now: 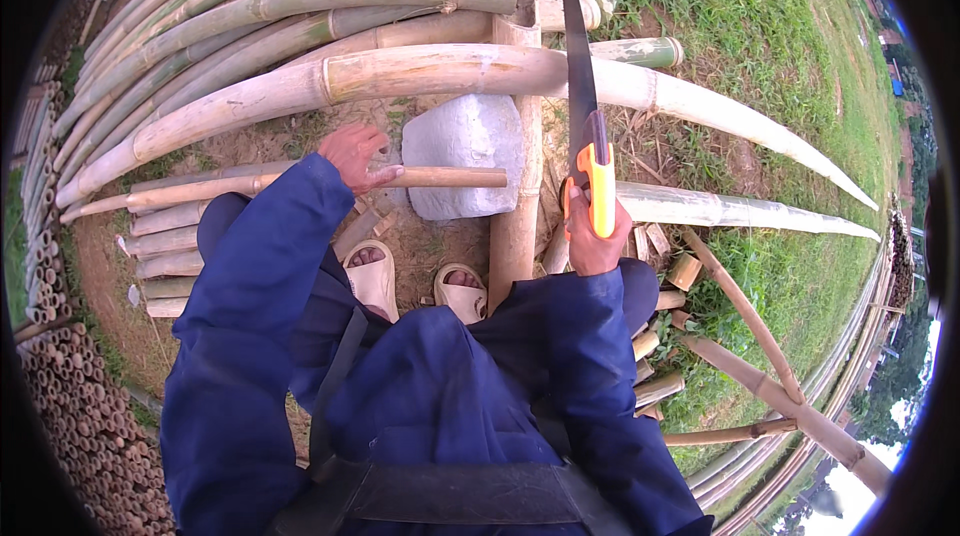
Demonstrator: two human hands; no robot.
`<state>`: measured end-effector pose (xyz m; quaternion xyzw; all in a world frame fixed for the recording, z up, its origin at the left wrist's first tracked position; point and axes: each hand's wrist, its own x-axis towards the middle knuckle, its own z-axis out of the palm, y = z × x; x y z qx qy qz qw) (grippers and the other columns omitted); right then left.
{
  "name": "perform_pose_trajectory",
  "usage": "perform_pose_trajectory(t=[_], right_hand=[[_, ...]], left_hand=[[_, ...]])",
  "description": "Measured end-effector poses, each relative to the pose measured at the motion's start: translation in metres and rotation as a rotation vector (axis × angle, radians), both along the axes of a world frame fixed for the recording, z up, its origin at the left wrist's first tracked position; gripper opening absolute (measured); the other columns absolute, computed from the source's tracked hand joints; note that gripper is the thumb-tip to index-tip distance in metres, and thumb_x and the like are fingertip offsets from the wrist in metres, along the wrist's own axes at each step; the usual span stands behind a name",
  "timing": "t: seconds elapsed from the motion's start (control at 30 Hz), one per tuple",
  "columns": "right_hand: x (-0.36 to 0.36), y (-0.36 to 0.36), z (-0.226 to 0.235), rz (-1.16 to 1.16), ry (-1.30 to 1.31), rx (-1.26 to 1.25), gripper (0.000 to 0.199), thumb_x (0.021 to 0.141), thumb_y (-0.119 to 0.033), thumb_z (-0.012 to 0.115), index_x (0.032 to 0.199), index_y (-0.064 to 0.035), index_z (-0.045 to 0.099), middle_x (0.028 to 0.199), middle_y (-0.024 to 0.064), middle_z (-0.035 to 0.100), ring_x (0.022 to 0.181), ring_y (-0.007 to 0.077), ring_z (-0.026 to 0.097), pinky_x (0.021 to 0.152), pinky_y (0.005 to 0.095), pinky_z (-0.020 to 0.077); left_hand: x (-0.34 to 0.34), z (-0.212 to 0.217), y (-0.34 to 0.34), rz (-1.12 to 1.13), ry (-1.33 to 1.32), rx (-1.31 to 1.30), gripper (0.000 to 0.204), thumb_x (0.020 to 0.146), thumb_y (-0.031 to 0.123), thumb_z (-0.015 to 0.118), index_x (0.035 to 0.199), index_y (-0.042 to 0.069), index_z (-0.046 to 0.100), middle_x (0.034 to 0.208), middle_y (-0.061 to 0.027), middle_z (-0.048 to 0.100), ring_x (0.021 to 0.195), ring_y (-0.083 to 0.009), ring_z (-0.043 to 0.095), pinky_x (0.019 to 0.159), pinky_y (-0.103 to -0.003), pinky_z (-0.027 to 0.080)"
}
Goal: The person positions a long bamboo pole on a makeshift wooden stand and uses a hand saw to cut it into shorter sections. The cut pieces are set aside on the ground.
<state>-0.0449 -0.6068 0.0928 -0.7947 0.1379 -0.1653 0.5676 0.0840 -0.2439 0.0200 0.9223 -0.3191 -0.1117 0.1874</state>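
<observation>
My right hand (597, 241) is wrapped round the orange-and-black handle of a handsaw (582, 66). Its dark blade points away from me, passing by the long pale bamboo pole (430, 73) that lies crosswise; whether the two touch I cannot tell. My left hand (353, 154) has its fingers apart, with the thumb at a thinner bamboo pole (455, 177). That thinner pole's cut end reaches over a pale grey stone block (462, 141). Beside the block, an upright-running bamboo post (514, 241) passes under the long pole.
Several bamboo poles (300, 1) lie stacked at the far left. A pile of bamboo pieces (90, 416) shows its cut ends at the lower left. Short offcuts (658, 388) lie by my right knee. Crossed poles (760, 386) stand at the right, on grass (740, 46).
</observation>
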Motion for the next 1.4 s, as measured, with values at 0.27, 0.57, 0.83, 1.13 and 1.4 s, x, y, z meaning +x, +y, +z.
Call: perform_pose_trajectory(t=[0.27,0.57,0.83,1.13,1.4], right_hand=[[-0.004,0.002,0.013,0.040,0.053,0.231,0.012,0.101,-0.005,0.064,0.089,-0.0013,0.064,0.067,0.0002,0.057,0.053,0.0056,0.050,0.046,0.0227,0.0359],[-0.005,-0.008,0.002,0.059,0.050,0.192,0.010,0.099,-0.006,0.065,0.090,-0.0012,0.064,0.068,0.0006,0.058,0.055,0.0066,0.051,0.050,0.0237,0.0387],[0.000,0.000,0.005,0.046,0.042,0.257,0.013,0.098,0.000,0.067,0.086,-0.0026,0.062,0.066,-0.0005,0.057,0.050,0.0055,0.049,0.045,0.0235,0.0362],[-0.005,-0.001,0.010,0.029,0.059,0.115,0.006,0.098,-0.005,0.066,0.101,-0.0004,0.069,0.069,-0.0009,0.059,0.054,0.0046,0.051,0.047,0.0220,0.0396],[-0.007,0.000,0.009,-0.003,0.067,0.072,0.006,0.097,-0.005,0.070,0.096,0.0006,0.068,0.071,0.0002,0.061,0.058,0.0058,0.054,0.050,0.0222,0.0422]], left_hand=[[-0.049,0.045,0.031,0.120,0.253,0.450,0.061,0.088,0.064,0.067,0.108,0.007,0.069,0.091,-0.0177,0.074,0.091,-0.0374,0.073,0.080,-0.050,0.056],[-0.097,0.026,0.024,0.073,0.353,0.465,0.058,0.093,0.061,0.063,0.114,0.007,0.067,0.101,-0.0188,0.075,0.095,-0.0365,0.074,0.084,-0.053,0.055],[-0.017,-0.063,0.051,1.103,0.876,-0.837,0.101,0.095,0.084,0.034,0.144,-0.002,0.052,0.130,-0.0274,0.065,0.123,-0.0391,0.063,0.107,-0.050,0.047],[0.056,-0.063,-0.036,1.662,0.746,-2.439,0.119,0.090,0.091,0.018,0.157,-0.007,0.026,0.161,-0.0227,0.034,0.152,-0.0350,0.032,0.126,-0.049,0.028],[0.089,-0.036,-0.092,1.577,0.851,-2.620,0.090,0.099,0.077,0.023,0.154,0.008,0.042,0.159,-0.0157,0.043,0.147,-0.0360,0.041,0.121,-0.059,0.034]])
